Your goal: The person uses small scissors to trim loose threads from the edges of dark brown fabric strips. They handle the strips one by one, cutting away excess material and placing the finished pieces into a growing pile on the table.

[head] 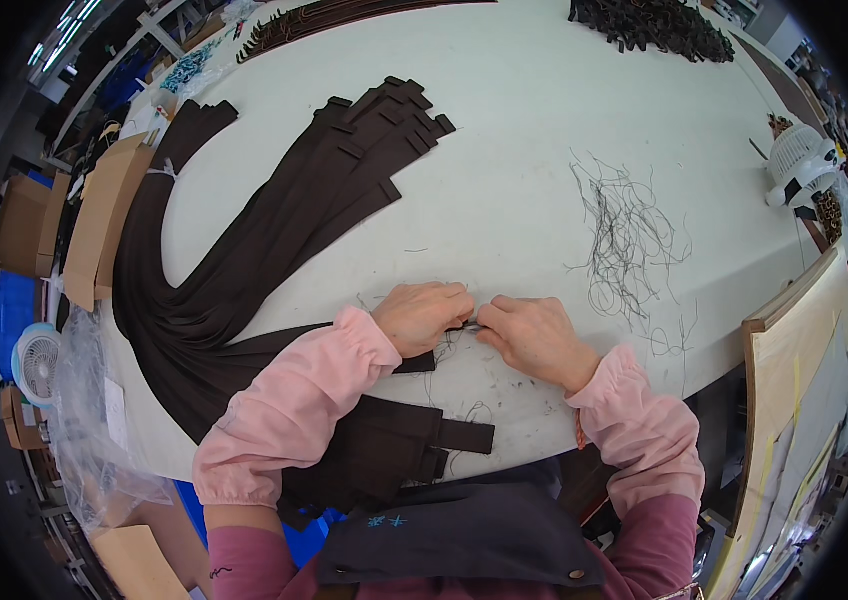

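My left hand (425, 319) pinches the end of one dark brown fabric strap (302, 334), which runs from under my sleeve. My right hand (535, 337) is right beside it, thumb and fingers closed on a small, slender dark item at the strap's end; its kind is hidden by the fingers. Loose threads hang below my left fingers. A long bundle of dark straps (191, 322) curves around to the left, with folded, stitched ends (394, 120) fanned out at the far side. More strap ends (394, 442) lie by the table's front edge, under my left forearm.
A tangle of cut threads (619, 232) lies on the white table (499, 187), right of my hands. Dark pieces (649, 30) are heaped at the back. Cardboard boxes (105, 225) and a small fan (38, 364) stand left. At right are a white basket (803, 161) and a wooden board (791, 390).
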`<state>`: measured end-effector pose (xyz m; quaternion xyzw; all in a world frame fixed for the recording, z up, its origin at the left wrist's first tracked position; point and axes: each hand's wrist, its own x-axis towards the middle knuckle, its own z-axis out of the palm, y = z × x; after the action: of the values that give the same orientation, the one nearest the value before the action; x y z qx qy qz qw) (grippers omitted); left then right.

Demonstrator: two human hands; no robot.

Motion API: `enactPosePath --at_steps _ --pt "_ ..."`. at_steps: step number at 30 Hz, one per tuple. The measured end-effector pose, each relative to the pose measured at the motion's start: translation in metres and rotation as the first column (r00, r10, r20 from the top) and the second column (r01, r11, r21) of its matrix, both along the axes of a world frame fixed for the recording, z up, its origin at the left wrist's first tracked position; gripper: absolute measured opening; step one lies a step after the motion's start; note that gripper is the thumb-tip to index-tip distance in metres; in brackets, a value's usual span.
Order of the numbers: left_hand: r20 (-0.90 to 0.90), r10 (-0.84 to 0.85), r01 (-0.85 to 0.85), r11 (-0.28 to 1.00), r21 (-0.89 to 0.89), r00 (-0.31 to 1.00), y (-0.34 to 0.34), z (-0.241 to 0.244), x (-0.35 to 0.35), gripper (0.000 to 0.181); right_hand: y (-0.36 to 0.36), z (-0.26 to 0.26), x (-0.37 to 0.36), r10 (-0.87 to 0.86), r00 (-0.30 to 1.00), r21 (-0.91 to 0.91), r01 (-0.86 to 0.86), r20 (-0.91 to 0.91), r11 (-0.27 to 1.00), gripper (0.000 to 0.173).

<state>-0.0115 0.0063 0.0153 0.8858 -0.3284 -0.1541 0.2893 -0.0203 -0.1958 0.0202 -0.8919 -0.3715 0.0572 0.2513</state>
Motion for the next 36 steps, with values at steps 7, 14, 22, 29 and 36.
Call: enactPosePath --at_steps 7,14,22,29,36 --pt "-0.043 -0.006 0.006 1.0 -0.004 0.999 -0.001 0.003 0.003 0.007 0.0 -0.002 -0.001 -0.011 1.0 0.021 0.011 -0.011 1.0 0.014" --pt "-0.101 0.002 -0.005 0.999 -0.036 0.995 -0.001 0.006 0.004 0.006 -0.001 -0.003 -0.003 -0.063 0.997 0.053 0.066 -0.046 0.996 0.017" --pt "-0.065 -0.006 0.004 0.999 -0.037 0.998 0.0 0.002 0.004 0.006 0.006 0.002 -0.003 -0.06 0.996 -0.029 0.059 -0.059 0.998 0.018" --pt "-0.063 -0.015 0.014 1.0 -0.016 0.998 0.0 0.001 0.005 0.006 0.007 0.002 -0.003 -0.042 0.999 0.002 0.042 -0.026 0.999 0.018" --pt "-0.186 0.038 -0.054 0.995 -0.086 0.982 0.001 0.001 0.01 0.007 0.004 -0.001 -0.005 -0.042 0.996 -0.03 0.04 -0.081 0.999 0.019"
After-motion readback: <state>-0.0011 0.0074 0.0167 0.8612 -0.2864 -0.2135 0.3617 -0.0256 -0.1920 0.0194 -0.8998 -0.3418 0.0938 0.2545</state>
